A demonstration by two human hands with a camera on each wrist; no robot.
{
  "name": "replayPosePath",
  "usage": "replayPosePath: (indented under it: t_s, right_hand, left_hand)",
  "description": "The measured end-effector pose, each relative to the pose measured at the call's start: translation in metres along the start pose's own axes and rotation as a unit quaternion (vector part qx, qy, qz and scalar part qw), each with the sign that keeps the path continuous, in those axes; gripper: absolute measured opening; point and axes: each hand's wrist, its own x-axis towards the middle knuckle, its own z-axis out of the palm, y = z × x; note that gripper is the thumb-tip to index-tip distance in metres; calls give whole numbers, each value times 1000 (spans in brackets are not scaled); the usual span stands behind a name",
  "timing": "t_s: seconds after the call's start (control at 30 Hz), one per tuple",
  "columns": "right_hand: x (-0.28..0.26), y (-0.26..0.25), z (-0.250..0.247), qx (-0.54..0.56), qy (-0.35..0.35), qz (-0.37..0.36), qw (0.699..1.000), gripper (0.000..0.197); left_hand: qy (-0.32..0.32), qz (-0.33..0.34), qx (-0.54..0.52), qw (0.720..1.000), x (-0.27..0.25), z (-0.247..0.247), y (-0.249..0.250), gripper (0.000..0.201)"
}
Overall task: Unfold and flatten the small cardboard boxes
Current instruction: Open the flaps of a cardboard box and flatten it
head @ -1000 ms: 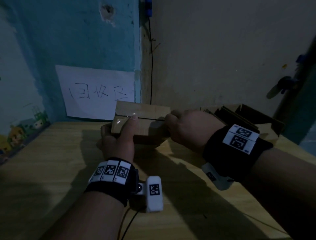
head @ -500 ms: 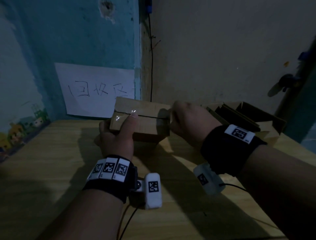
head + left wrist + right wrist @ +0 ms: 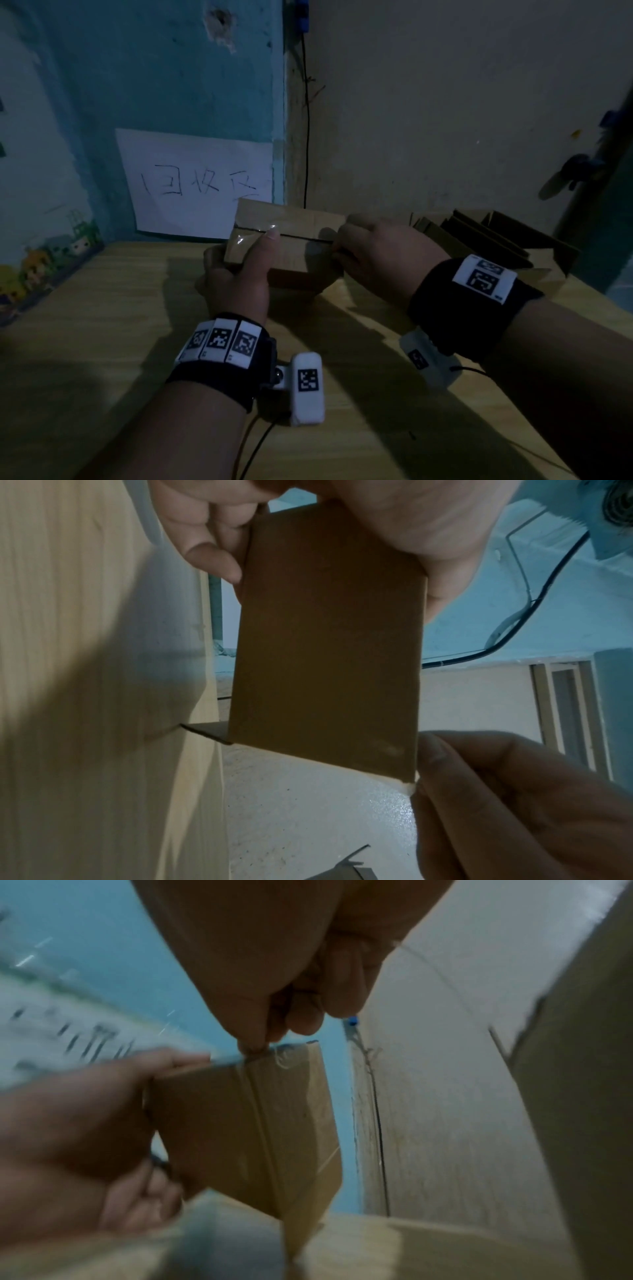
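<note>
Left hand: the left hand (image 3: 236, 277) wraps the left end of the small cardboard box (image 3: 291, 250), thumb laid on top by the seam, probably to steady it.
Right hand: the right hand (image 3: 383, 253) pinches at the right end of the seam, seemingly to peel the clear tape (image 3: 284, 1056).
Box position: held just above the wooden table (image 3: 102, 342), near its far edge.
Box look: brown, closed, glossy tape along the top slit.

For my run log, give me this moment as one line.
step: opening taped seam | left hand: grips small cardboard box | right hand: pinches tape at box's right end | box: closed, above wooden table
</note>
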Motion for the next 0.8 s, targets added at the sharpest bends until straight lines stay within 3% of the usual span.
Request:
replayPosePath:
  t_s: [0.1,0.3,0.43,0.5,0.6,0.7,0.77,0.8]
  right_hand:
    - [4,-1,3,8,-7,29,1000,32]
    - [4,-7,2,108,46,52,992,9]
    - [3,-7,0,188,43,106,975,13]
    - [2,-6,-5,200,78,129,968,16]
    - [7,-4,-21,234,185,154,942,10]
    - [15,0,-27,291,233,129,919,8]
    - [19,-2,-28,411,240,123,871,13]
    - [20,-5,-30,487,244,127,829,16]
  left_hand:
    - [-24,22,-24,999,-7,3,4,88]
    - [-76,47,-36,995,-11,8,5,124]
    - [-106,48,-26,993,-11,6,4,115]
    - [-131,66,-17,989,-11,5,1,111]
    - [-157,100,56,981,-14,5,-1,113]
    - [-151,120,91,977,-12,5,-3,115]
    - [-149,128,109,974,-10,4,-1,115]
    - [-152,134,117,972,-11,4,1,116]
